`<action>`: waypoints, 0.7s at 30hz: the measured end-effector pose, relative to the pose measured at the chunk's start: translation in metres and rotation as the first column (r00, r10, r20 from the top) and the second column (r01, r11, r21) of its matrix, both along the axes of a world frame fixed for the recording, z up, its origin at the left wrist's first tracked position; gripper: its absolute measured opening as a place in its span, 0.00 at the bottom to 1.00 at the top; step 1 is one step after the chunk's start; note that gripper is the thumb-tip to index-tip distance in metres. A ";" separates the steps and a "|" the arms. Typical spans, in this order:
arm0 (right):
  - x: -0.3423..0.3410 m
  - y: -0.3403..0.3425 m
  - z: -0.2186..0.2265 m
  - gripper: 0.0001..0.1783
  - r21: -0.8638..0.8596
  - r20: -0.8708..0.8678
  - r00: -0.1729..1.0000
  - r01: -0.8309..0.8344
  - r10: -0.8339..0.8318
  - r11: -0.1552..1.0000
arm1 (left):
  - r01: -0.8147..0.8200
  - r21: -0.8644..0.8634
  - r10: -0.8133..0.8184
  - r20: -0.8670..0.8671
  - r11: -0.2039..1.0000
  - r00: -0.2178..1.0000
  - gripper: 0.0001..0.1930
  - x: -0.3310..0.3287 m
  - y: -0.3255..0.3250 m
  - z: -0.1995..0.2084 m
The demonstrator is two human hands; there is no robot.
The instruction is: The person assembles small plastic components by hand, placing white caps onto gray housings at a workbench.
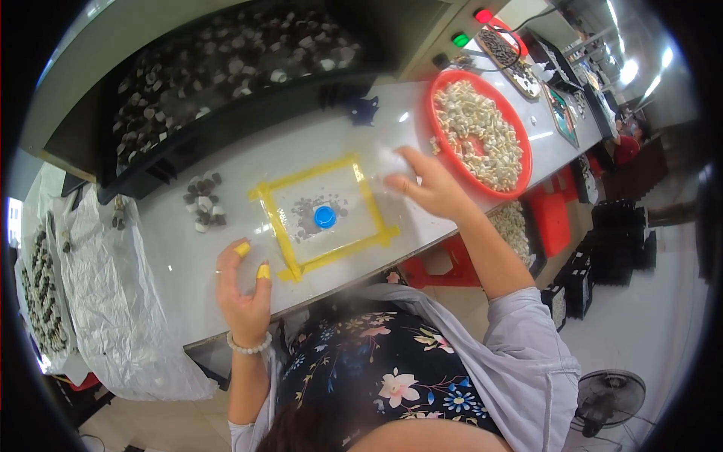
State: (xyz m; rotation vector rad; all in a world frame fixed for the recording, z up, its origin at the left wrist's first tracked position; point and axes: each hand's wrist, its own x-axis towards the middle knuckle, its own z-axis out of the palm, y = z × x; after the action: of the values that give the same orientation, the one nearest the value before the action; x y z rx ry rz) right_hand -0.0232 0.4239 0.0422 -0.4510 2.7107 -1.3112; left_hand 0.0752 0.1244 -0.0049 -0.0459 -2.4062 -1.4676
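My left hand (242, 294) hovers over the white table's near edge, left of a yellow-taped square (280, 226). Its thumb and forefinger are spread, nothing between them, and yellow tape covers both tips. My right hand (433, 188) is beyond the square's right side, its fingers bent. A white blur (390, 160) shows at its fingertips; what it is I cannot make out. Inside the square, a round blue cap (324, 217) sits among small grey specks (305, 215). Dark and white capped pieces (203, 202) form a cluster to the square's left.
A red tray (526, 162) of cream-coloured pieces stands at the right. At the back, a black tray (173, 139) holds many dark and white pieces. A crumpled dark-blue item (364, 111) lies behind the square. White plastic sheeting (113, 301) drapes at left. A red stool (452, 264) is below.
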 end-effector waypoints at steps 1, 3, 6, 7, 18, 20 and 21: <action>-0.007 0.004 -0.002 0.19 0.000 -0.005 1.000 0.009 -0.009 1.000 | 0.009 0.000 -0.009 -0.005 1.000 1.000 0.16 0.000 -0.001 -0.001; -0.028 0.011 -0.005 0.21 -0.057 0.006 0.975 0.224 -0.224 0.973 | -0.003 0.060 0.002 0.020 0.998 1.000 0.17 0.000 -0.001 -0.003; -0.058 0.022 -0.028 0.30 -0.064 -0.250 0.897 0.361 -0.365 0.930 | -0.015 0.126 0.011 0.032 0.992 0.999 0.17 0.001 0.000 -0.004; -0.066 0.022 -0.030 0.30 -0.068 -0.258 0.888 0.375 -0.380 0.924 | 0.002 0.126 -0.005 0.022 0.992 1.000 0.17 0.001 0.000 -0.006; -0.049 0.032 -0.014 0.25 -0.004 -0.382 0.859 0.368 -0.341 0.930 | -0.018 0.179 0.010 0.048 0.984 0.999 0.20 0.002 -0.001 -0.012; -0.030 0.051 0.012 0.22 0.049 -0.341 0.873 0.387 -0.349 0.921 | -0.023 0.201 0.014 0.049 0.979 0.999 0.20 0.002 -0.003 -0.014; -0.022 0.059 0.019 0.19 0.101 -0.304 0.881 0.409 -0.363 0.907 | -0.022 0.222 0.012 0.045 0.975 0.999 0.21 0.000 -0.003 -0.014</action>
State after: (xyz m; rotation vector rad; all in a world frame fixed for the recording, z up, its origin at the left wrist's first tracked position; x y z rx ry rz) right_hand -0.0449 0.4832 0.0613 -0.0760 3.2453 -1.1591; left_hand 0.0756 0.1211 -0.0188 0.0590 -2.2532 -1.7366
